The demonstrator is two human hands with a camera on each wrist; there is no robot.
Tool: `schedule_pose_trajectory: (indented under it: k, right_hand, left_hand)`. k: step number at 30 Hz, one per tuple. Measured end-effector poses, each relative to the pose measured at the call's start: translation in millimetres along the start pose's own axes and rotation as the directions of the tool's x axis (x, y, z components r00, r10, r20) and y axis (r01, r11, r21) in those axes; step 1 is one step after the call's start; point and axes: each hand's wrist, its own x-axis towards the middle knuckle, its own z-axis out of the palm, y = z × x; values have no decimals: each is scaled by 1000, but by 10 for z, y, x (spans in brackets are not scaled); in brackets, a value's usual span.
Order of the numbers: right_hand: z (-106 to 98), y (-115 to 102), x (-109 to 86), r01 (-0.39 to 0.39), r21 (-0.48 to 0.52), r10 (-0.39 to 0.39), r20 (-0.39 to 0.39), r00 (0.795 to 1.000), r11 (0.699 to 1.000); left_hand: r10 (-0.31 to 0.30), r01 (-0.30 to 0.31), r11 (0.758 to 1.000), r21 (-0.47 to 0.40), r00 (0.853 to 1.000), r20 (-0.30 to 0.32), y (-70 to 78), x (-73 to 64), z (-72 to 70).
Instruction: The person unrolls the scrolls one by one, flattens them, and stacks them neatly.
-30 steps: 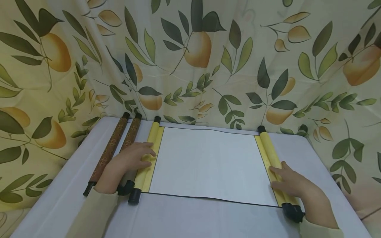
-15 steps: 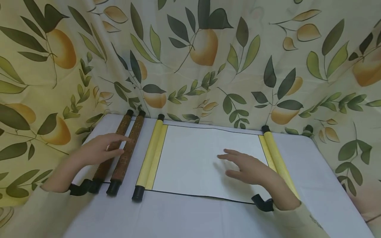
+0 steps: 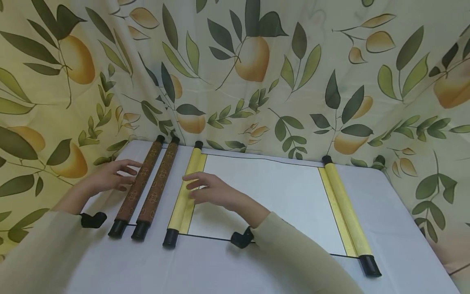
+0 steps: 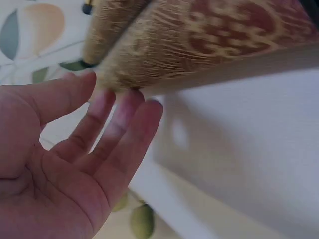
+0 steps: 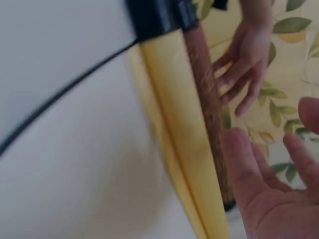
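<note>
A brown patterned scroll with black end knobs lies at the left in the head view, its left roll and right roll a small gap apart. Beside the left roll is my left hand, fingers relaxed and holding nothing. In the left wrist view its fingertips come close to the brown roll; contact cannot be told. My right hand hovers, fingers loosely bent, over the yellow left roll of a spread scroll with a white sheet. Its yellow right roll lies farther right.
Everything lies on a table with a white cloth. A curtain with leaves and orange fruit hangs directly behind the table and along its left side. Black wrist mounts sit under both wrists.
Both hands have left the yellow rolls. My left hand has moved left past the brown rolls to their outer side. My right hand has swept left across the white sheet.
</note>
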Motion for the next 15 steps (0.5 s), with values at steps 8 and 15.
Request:
schedule_pose_trajectory:
  k: [8, 15]
  right_hand:
    - [393, -24, 493, -121, 344, 131, -5, 991, 931]
    - [624, 1, 725, -205, 464, 242, -20, 970, 862]
  left_hand:
    - [-90, 97, 989, -110, 994, 70, -178, 83, 98]
    - [-75, 90, 991, -104, 988, 138, -142, 137, 148]
